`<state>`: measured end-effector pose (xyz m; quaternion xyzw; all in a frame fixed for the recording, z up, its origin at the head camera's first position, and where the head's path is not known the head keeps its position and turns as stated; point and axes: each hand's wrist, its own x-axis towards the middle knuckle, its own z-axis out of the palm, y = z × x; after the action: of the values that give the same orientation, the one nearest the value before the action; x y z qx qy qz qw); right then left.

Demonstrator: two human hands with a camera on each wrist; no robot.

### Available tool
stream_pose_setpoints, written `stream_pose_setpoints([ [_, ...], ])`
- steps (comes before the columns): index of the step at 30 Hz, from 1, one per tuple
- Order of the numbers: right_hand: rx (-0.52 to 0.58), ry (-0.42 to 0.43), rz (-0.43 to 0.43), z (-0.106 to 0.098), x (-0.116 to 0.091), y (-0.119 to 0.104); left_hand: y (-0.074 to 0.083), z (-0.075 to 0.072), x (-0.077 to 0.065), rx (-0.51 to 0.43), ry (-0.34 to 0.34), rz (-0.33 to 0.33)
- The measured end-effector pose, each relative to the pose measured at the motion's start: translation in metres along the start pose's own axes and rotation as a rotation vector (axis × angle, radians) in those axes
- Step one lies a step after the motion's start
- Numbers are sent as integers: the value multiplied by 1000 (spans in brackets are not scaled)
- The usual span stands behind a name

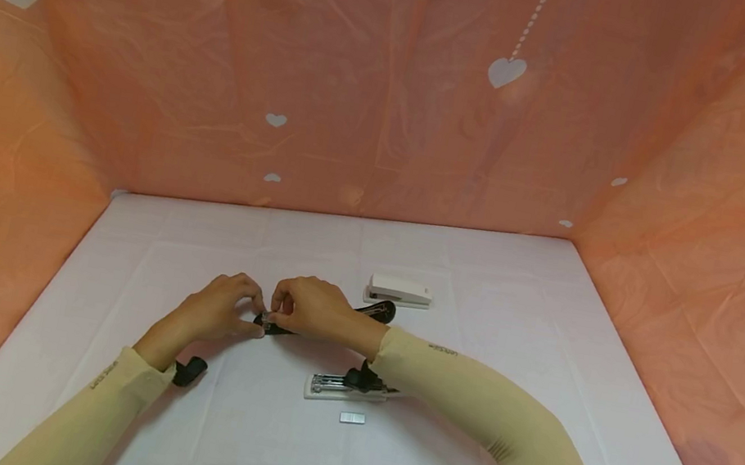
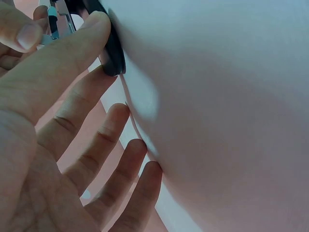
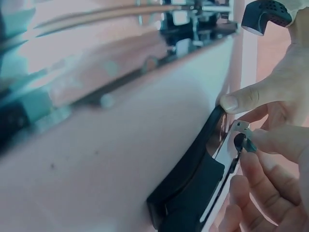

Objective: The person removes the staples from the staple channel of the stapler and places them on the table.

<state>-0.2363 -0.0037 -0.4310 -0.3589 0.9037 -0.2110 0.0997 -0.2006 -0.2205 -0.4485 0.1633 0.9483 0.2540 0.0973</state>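
A black stapler lies opened on the white tabletop, its lower end showing in the left wrist view. My left hand pinches that end between thumb and index finger, the other fingers spread against the tabletop. Above it, my right hand has thumb and index finger pinched at the front of the metal magazine. A small dark and teal piece shows at those fingertips; its kind cannot be made out. In the head view, my right hand hides the stapler's middle.
A white stapler stands behind my right hand. An opened metal rail on a white base lies beneath my right wrist, partly covered by the black wrist camera. A strip of staples lies in front. Orange curtains enclose the table.
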Motion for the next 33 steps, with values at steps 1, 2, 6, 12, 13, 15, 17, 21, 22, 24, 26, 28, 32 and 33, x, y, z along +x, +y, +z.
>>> stream_pose_setpoints([
  [1, 7, 0, 1, -1, -1, 0, 0, 0, 0, -1, 0, 3],
  [2, 13, 1, 1, -2, -2, -1, 1, 0, 0, -1, -1, 7],
  [6, 44, 5, -1, -7, -5, -2, 2, -2, -1, -1, -4, 6],
  [12, 80, -9, -18, -8, -10, 0, 2, -1, -1, 2, -7, -2],
  [13, 87, -14, -21, -8, -11, 0, 2, -1, -1, 4, -6, -1],
  [15, 94, -23, -23, -8, -14, 1, 2, -1, -1, 5, -5, 0],
  [17, 108, -32, -18, -8, -16, 2, 1, -1, -1, 8, -3, 1],
  [21, 128, -43, -9, -8, -21, 4, 2, -1, 0, 7, -1, -1],
  [22, 131, -46, -10, -8, -22, 5, 2, -1, 0, 9, 1, -1],
  [24, 136, -51, -16, -8, -24, 6, 2, 0, 0, 8, 4, -1],
  [26, 143, -59, -20, -8, -27, 7, 1, 0, 0, 9, 8, -4],
  [28, 145, -70, -28, -7, -29, 8, 1, 1, 0, 10, 9, -6],
  [32, 131, -88, -20, -6, -31, 10, 2, 1, 0, 8, 6, -7],
  [33, 125, -91, -19, -5, -32, 11, 2, 1, 0, 6, 6, -7],
])
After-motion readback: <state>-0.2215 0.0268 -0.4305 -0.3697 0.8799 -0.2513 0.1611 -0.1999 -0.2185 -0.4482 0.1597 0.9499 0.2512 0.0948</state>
